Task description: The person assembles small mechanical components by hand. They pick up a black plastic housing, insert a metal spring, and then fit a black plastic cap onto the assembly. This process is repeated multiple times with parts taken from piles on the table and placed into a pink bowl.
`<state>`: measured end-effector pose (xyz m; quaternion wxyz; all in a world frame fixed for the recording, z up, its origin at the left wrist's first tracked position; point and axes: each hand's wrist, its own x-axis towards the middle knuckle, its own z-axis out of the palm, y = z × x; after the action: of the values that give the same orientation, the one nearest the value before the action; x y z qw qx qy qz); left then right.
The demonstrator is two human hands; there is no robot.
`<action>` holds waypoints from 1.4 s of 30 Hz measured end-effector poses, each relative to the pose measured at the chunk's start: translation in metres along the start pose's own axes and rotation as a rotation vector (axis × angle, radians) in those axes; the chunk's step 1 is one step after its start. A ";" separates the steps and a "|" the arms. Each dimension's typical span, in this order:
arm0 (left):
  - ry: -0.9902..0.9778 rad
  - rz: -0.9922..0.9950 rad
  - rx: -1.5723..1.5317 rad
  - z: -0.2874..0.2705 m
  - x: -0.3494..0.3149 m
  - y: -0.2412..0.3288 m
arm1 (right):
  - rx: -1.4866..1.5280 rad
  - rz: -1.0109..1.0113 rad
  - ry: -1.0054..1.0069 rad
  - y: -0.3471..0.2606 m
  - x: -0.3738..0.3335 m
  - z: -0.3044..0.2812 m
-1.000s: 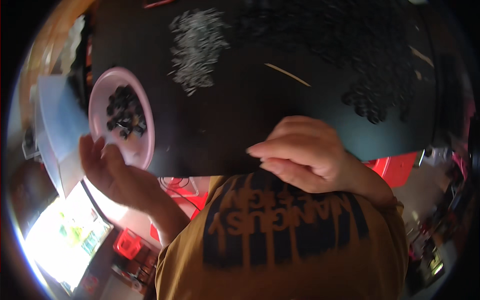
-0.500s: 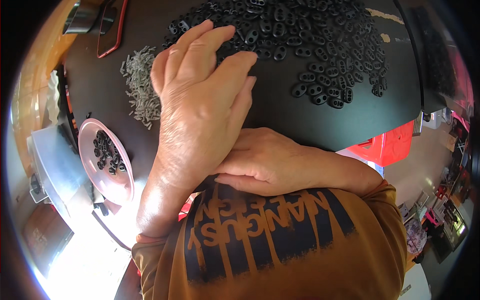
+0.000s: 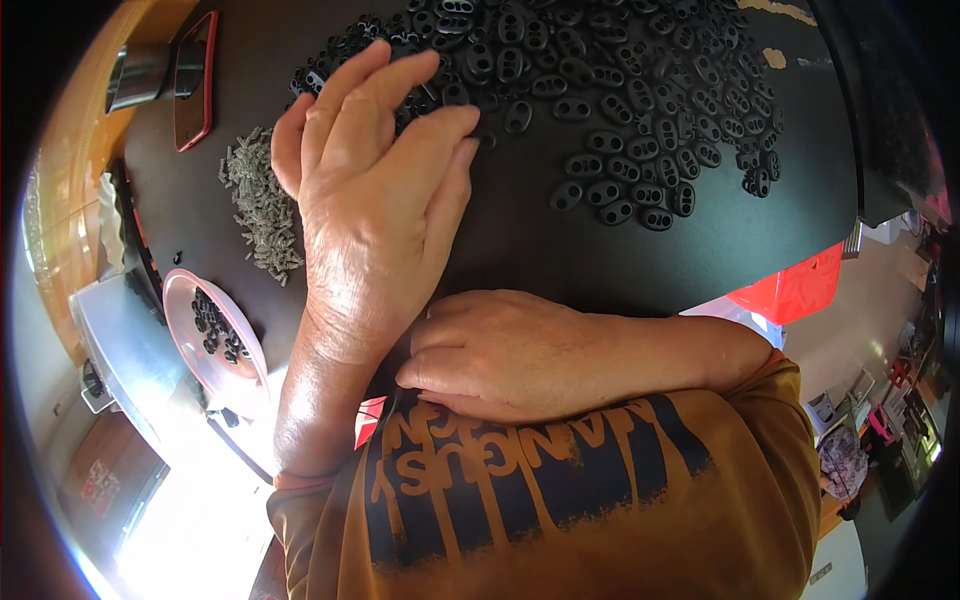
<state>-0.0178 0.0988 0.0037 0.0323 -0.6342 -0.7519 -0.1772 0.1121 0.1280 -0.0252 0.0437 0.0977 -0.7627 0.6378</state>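
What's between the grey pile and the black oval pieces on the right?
In the head view, the left hand covers the stretch beside the grey pile; then bare table shows up to the black pieces.

We now hold our left hand [image 3: 375, 190] well apart from the pink bowl [image 3: 181, 315], no longer just beside it.

The left hand [image 3: 365, 215] shows its back, fingers loosely bent and fanned apart, pointing away from the body. Its thumb [image 3: 446, 200] lies just beside the index finger [image 3: 432, 135]. Behind those fingers, the left wrist [image 3: 345, 325] runs straight into the forearm [image 3: 312, 410]. The right hand [image 3: 490, 350] lies knuckles up, fingers curled in near the left wrist; behind its fingers, the right forearm [image 3: 655, 355] stretches sideways.
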 end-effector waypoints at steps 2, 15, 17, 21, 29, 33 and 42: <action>0.019 0.008 0.029 0.004 0.006 -0.001 | 0.001 0.010 -0.013 -0.002 0.000 -0.003; -0.067 0.021 0.185 0.004 0.024 0.008 | -0.018 0.002 -0.012 -0.003 0.000 -0.004; -0.081 0.042 0.198 0.003 0.026 0.008 | -0.016 0.002 -0.009 -0.003 0.000 -0.004; -0.055 0.089 0.175 0.004 0.024 0.001 | -0.004 0.009 -0.019 -0.003 0.000 -0.005; 0.083 -0.052 -0.249 -0.021 -0.008 0.005 | 0.023 -0.015 0.071 0.001 -0.001 -0.001; 0.127 -0.182 -0.528 -0.027 -0.048 0.001 | 0.027 -0.018 0.082 0.002 0.000 0.002; 0.282 -0.663 -0.821 -0.022 -0.118 -0.010 | -0.234 0.072 0.143 -0.015 0.020 -0.022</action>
<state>-0.0087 -0.0207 -0.0101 -0.1749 -0.2937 -0.7689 -0.5403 0.0946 0.1456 -0.0033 0.0863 0.0190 -0.8298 0.5510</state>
